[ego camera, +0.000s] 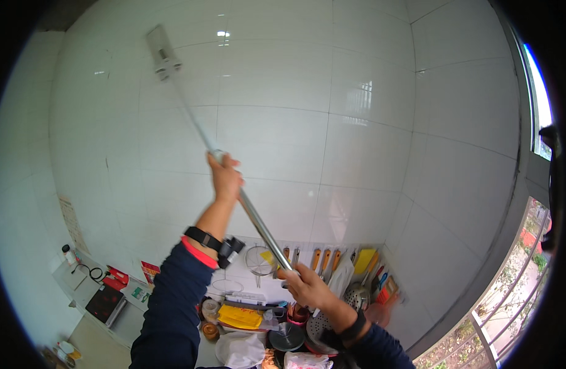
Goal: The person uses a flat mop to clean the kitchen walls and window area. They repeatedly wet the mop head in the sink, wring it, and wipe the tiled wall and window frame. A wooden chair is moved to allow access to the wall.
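Both my hands grip a long metal pole that runs up and to the left across a white tiled wall. My left hand is wrapped around its middle, at a joint between the thick lower tube and a thinner upper one. Lower down, my right hand closes on the bottom end. At the far end is a flat mop-like head, blurred, high on the wall at the upper left. Whether its face touches the tiles I cannot tell.
Below hang kitchen utensils and a wire strainer along the wall. A yellow packet, jars and a dark pan crowd the counter. An induction cooker sits at left; a barred window is at right.
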Motion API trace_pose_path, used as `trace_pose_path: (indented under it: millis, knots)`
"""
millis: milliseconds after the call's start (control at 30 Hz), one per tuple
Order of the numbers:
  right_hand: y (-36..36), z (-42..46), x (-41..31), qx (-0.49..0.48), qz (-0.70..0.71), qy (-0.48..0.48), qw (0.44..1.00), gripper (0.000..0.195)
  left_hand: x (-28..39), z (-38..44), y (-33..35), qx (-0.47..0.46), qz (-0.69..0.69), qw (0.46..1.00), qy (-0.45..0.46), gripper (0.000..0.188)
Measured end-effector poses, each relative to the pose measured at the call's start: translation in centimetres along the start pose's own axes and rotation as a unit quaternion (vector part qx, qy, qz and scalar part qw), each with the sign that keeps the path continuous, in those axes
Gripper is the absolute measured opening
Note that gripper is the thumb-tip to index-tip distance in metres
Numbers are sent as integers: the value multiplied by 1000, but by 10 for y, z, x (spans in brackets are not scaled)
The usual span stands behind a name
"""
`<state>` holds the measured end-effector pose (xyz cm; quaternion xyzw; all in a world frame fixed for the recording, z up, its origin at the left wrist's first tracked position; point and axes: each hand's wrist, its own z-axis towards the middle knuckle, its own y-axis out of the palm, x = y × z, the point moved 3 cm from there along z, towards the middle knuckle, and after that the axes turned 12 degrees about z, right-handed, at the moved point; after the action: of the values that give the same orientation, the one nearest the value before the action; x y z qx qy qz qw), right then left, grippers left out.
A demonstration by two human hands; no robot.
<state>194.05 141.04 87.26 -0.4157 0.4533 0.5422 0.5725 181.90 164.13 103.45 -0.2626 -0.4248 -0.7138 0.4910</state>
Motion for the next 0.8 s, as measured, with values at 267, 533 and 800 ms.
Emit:
trace_pose_path:
  millis: [267,533,800]
  knots:
    - [-32,-150,181,246,162,16,955,47,-93,-210,147,-264,138,948,114,66]
    - [38,-162,210,228,192,5,955,47,-114,-251,127,-351,139,910,174,65]
    - [-12,-175,196,137,-249,36,958,38,-146,-214,-12,-198,29,975,-98,63]
